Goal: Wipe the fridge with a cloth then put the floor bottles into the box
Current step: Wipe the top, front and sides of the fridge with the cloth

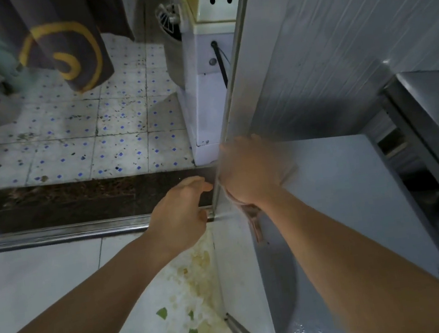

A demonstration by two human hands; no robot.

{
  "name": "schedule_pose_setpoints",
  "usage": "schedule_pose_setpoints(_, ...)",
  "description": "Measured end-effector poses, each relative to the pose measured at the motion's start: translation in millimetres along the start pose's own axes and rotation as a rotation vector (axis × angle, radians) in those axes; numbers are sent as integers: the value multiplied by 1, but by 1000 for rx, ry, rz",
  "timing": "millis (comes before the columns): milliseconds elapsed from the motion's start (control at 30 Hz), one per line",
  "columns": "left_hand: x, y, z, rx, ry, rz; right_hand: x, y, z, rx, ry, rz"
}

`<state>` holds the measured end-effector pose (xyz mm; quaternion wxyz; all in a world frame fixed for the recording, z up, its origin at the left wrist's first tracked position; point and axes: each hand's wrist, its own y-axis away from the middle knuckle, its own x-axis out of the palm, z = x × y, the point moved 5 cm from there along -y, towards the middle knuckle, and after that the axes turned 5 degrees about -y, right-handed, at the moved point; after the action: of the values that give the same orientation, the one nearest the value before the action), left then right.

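Observation:
The fridge (339, 179) is a white cabinet filling the right side, seen from above. My right hand (249, 171) grips a pinkish-brown cloth (252, 217) and presses it against the fridge's front left edge; a tail of the cloth hangs below my wrist. The hand is blurred. My left hand (182, 212) hovers just left of the fridge corner over the metal door track, fingers loosely curled and holding nothing. No bottles or box are in view.
A metal threshold rail (55, 235) and a dark sill cross the floor. Beyond lie blue-dotted tiles (84, 133), a hanging grey and yellow cloth (65, 47) and a white appliance (208, 84). Food scraps (198, 293) litter the near white floor. A steel counter (433, 112) stands at right.

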<state>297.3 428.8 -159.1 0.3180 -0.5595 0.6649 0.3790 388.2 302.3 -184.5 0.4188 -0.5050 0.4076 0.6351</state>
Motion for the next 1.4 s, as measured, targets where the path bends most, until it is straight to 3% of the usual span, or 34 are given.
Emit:
schedule_pose_setpoints(367,-8,-3,-35,29,27,-58,12,144,-2,-149,-55,-49)
schedule_pose_setpoints(700,24,-32,-73,-69,97,-218,-8,30,-76,-48,-76,-28)
schedule_pose_setpoints(800,32,-37,-83,-12,-76,-231,-9,28,-93,-68,-84,-51)
schedule_pose_setpoints(1100,47,-49,-92,-26,-352,-94,-27,19,-223,274,-76,-98)
schedule_pose_setpoints(1267,46,-55,-103,-98,-412,-85,-27,36,-229,380,-122,-94)
schedule_pose_setpoints(1400,58,-50,-125,-94,-415,-84,-25,105,-222,430,-103,-83)
